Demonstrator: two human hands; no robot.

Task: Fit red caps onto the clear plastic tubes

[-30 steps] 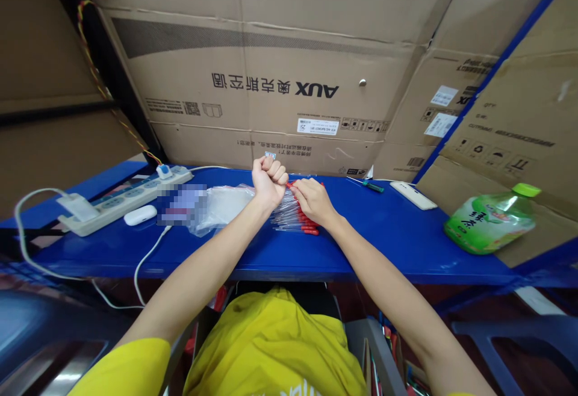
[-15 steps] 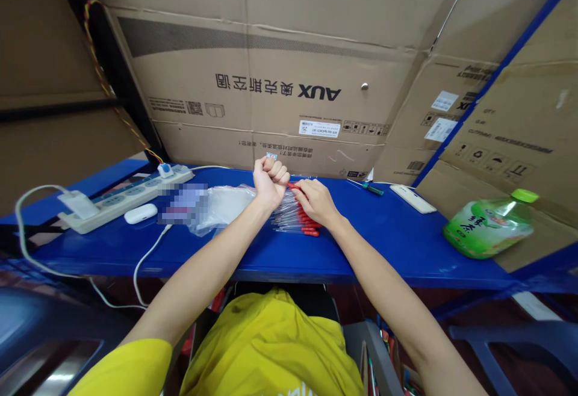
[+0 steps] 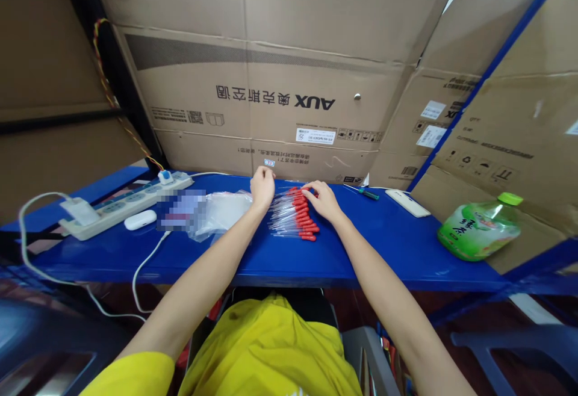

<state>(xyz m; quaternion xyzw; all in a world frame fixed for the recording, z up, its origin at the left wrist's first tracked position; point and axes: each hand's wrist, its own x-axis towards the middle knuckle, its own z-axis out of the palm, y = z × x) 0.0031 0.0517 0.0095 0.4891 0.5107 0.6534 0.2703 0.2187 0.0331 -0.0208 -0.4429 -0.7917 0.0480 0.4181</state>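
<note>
Several clear droppers (image 3: pixel 285 215) with red bulbs lie side by side in a row on the blue table, their thin ends to the left. My right hand (image 3: pixel 324 201) bends over the far end of this row, thumb and fingertips pinching at the red bulb of the farthest dropper (image 3: pixel 295 191). By the thin ends is my left hand (image 3: pixel 262 186), its fingers curled inward; whatever they hold is hidden behind the hand. A clear plastic bag (image 3: pixel 226 212) lies left of my left forearm.
On the left are a power strip (image 3: pixel 130 200), a white earphone case (image 3: pixel 140 219) and a charging cable (image 3: pixel 147 257). A green screwdriver (image 3: pixel 368 193), a white phone-like slab (image 3: pixel 409 203) and a green-labelled drink bottle (image 3: pixel 478 230) are at right. Cardboard (image 3: pixel 271 59) walls the back.
My hands were close together at a red bulb; now they are apart, the left turned and lowered to the thin ends. The right hand remains by the bulbs. The view has shifted slightly.
</note>
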